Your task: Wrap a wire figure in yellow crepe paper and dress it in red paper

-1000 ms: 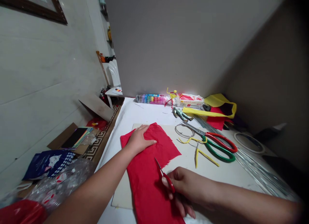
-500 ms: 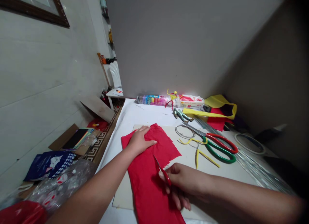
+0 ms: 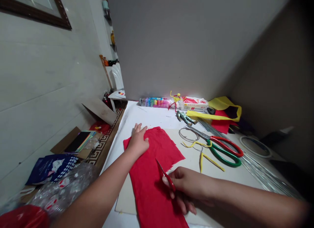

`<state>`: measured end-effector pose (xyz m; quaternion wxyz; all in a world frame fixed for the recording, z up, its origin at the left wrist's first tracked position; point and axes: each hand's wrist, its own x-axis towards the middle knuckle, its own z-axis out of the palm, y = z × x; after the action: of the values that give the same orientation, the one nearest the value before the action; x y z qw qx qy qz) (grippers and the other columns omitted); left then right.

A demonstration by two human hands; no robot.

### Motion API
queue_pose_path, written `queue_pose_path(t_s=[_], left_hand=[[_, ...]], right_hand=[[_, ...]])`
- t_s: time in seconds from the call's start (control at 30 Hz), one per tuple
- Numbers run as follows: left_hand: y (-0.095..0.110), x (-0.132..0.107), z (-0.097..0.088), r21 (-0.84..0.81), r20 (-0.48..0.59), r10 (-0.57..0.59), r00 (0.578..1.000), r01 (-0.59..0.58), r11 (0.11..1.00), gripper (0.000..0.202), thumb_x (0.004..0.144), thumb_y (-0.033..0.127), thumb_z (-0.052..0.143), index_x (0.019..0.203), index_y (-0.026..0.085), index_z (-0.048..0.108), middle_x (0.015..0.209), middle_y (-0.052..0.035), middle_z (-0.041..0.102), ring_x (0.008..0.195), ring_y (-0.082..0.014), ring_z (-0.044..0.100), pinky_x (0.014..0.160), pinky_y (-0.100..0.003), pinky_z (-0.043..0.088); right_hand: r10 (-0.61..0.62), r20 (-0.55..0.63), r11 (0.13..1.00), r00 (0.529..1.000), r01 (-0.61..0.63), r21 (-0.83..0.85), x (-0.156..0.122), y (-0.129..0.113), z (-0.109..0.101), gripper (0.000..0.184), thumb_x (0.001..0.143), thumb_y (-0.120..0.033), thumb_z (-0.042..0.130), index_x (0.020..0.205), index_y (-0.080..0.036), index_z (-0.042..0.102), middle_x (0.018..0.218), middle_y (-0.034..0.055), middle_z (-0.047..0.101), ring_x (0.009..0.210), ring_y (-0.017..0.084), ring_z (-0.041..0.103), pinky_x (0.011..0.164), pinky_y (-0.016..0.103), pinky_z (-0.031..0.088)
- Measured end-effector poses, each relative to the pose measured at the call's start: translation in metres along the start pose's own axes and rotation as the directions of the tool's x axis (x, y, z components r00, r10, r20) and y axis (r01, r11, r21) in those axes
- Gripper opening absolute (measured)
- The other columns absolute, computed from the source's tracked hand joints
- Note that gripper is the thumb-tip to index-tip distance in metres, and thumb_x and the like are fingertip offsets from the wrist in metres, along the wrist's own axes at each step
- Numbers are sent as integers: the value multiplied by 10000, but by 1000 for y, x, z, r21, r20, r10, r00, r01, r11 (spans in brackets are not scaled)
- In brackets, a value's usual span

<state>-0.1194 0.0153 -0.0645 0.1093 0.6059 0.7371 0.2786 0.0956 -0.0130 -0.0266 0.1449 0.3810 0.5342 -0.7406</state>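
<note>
The right hand (image 3: 184,184) curls round small red-handled scissors (image 3: 169,181); the left hand (image 3: 137,142), fingers spread, rests on the red cloth (image 3: 150,177), which lies over a pale board (image 3: 126,198). The cloth's jagged edge suggests cutting partly done; the nearer stretch looks uncut, its end beyond my view. Whether the blades (image 3: 160,167) are parted, I can't tell.

Left hand (image 3: 138,142) and right hand (image 3: 184,182): 2 in total. Small scissors (image 3: 169,181) and large scissors (image 3: 210,138): 2 pairs in total. Red cloth (image 3: 152,182): 1 large piece. Board (image 3: 125,200): 1. Wire coil (image 3: 180,135): 1. White ring (image 3: 256,155): 1. Figure (image 3: 185,117): 1. Blue bag (image 3: 49,167): 1. Picture frame (image 3: 34,15): 1. Rods (image 3: 255,170): several; overlap prevents an exact count. Pens (image 3: 154,102): several, too small for an exact count.
</note>
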Motion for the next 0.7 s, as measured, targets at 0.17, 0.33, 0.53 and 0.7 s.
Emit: queue_pose_path(t_s=[0.17, 0.33, 0.53, 0.7], left_hand=[[-6, 2, -1, 16, 32, -1, 999, 0, 1000, 556, 809, 262, 514, 1315, 36, 470, 1405, -162, 431, 1381, -276, 218, 1121, -365, 241], [-5, -1, 0, 24, 44, 3, 999, -4, 1000, 581, 803, 371, 534, 1295, 64, 500, 1401, -141, 444, 1374, -270, 242, 1108, -364, 263], [-3, -2, 2, 24, 39, -5, 999, 4, 1000, 617, 787, 448, 545, 1289, 92, 511, 1415, -133, 428, 1373, -271, 246, 1100, -373, 274], [-3, -2, 2, 23, 30, -14, 999, 14, 1000, 626, 777, 451, 550, 1286, 87, 518, 1408, -133, 437, 1375, -280, 237, 1107, -369, 255]], right_hand=[[24, 3, 1000, 1000, -24, 9, 1, -5, 1, 507, 831, -582, 496, 591, -137, 526, 408, 23, 596, 242, 75, 478, 235, 132, 374], [43, 2, 999, 999, -43, 11, 0, -5, 1, 514, 855, -572, 465, 588, -136, 521, 409, 29, 594, 252, 84, 496, 240, 136, 383], [28, 41, 999, 999, -29, 18, -6, 2, -1, 544, 758, -658, 535, 611, -134, 535, 408, 23, 594, 228, 73, 465, 239, 133, 368], [15, 24, 1000, 1000, -16, 19, -4, -3, -2, 558, 753, -666, 533, 596, -131, 532, 409, 22, 592, 238, 75, 478, 238, 128, 365]])
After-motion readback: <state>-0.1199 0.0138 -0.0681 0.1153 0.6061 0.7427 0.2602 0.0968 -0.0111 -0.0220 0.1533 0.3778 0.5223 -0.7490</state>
